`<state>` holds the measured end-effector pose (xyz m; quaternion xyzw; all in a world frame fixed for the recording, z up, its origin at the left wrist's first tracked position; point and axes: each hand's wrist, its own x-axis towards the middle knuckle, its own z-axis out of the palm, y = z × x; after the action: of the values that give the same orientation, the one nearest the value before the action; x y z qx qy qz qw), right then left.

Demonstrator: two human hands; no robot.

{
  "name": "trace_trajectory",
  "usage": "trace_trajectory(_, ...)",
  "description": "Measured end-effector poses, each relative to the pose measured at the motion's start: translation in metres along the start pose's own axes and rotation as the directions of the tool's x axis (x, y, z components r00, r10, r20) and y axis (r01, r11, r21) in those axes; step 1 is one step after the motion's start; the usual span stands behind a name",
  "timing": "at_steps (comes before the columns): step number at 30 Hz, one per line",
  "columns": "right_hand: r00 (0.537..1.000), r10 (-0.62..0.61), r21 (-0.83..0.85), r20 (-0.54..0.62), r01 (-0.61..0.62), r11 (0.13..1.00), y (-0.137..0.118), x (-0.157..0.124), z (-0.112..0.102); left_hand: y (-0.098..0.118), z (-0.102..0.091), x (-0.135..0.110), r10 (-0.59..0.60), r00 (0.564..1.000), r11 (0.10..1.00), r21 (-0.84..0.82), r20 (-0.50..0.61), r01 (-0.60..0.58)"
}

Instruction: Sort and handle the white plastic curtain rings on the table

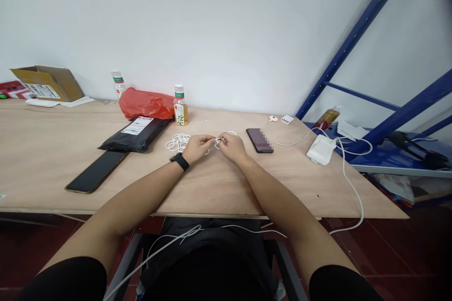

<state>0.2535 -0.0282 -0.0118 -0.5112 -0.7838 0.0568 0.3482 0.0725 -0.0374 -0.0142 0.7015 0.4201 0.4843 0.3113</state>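
My left hand (pixel 196 147) and my right hand (pixel 232 147) meet over the middle of the wooden table. Between their fingertips is a small white ring (pixel 217 141), pinched from both sides; the fingers cover part of it. Several more white rings (pixel 178 141) lie in a loose heap just left of my left hand, which partly hides them. One more white ring (pixel 232 132) shows behind my right hand. A dark watch is strapped on my left wrist.
Left of the hands lie a black parcel (pixel 136 135), a large phone (pixel 97 171) and a red plastic bag (pixel 148 103). A drink bottle (pixel 180 110) stands behind. On the right are another phone (pixel 259 140), a white box (pixel 320 149), cables and a blue rack (pixel 353 42).
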Motion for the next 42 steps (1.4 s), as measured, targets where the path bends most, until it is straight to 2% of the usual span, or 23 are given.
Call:
trace_trajectory(4,0.998,-0.048,-0.016,0.034,0.049,0.999,-0.005,-0.002,-0.001,-0.006,-0.001,0.002,-0.024,0.999,1.0,-0.001,-0.032,0.024)
trace_trajectory(11,0.994,-0.1,-0.055,0.054,0.103,0.993,-0.006,-0.003,0.0,-0.005,0.0,0.001,0.067,0.997,0.995,0.07,-0.039,-0.064)
trace_trajectory(24,0.997,-0.05,-0.195,0.05,0.059,0.979,-0.01,-0.004,0.004,0.0,0.0,-0.001,0.05,0.999,0.997,0.052,0.012,-0.051)
trace_trajectory(42,0.997,-0.024,-0.125,0.072,0.033,0.992,-0.009,-0.003,0.002,0.003,0.0,-0.001,0.02,1.0,1.0,0.021,0.018,-0.02)
